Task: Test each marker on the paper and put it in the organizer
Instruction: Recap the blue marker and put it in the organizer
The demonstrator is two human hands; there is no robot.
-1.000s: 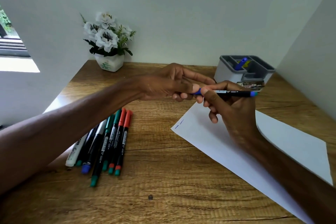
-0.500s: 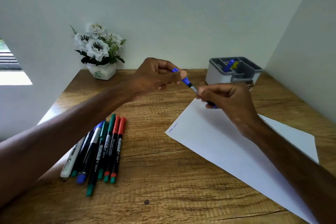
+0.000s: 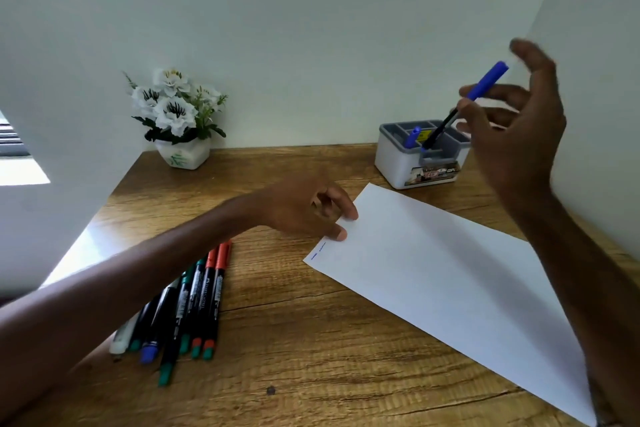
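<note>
The organizer (image 3: pixel 398 163), a white box with a grey insert split into several compartments, stands at the back right of the desk (image 3: pixel 311 357), just beyond the far corner of the paper (image 3: pixel 450 270). One blue-capped marker (image 3: pixel 414 136) already stands in a compartment on its left side, leaning, with something yellow just beside it that is too small to identify. A second marker, the blue marker (image 3: pixel 486 81), slants steeply with its dark lower end down inside the front middle compartment and its blue cap up in the air to the right.

The right hand (image 3: pixel 519 128) is raised above and to the right of the organizer, its fingers spread and blurred. The marker's barrel crosses the fingertips, but I cannot tell whether any of them pinch it or merely lie beside it.

The left hand (image 3: pixel 304 211) lies low on the desk, fingers loosely bent and holding nothing, with two fingertips (image 3: pixel 341 236) pressing the left edge of the paper. Two short blue strokes (image 3: pixel 318 251) mark the paper's near-left corner.

To the left, under the left forearm, the remaining markers (image 3: pixel 197 305) lie side by side on the desk: red-capped, green-capped, one with a blue end, and a white one. A pot of white flowers (image 3: pixel 181 156) sits at the back left.
</note>
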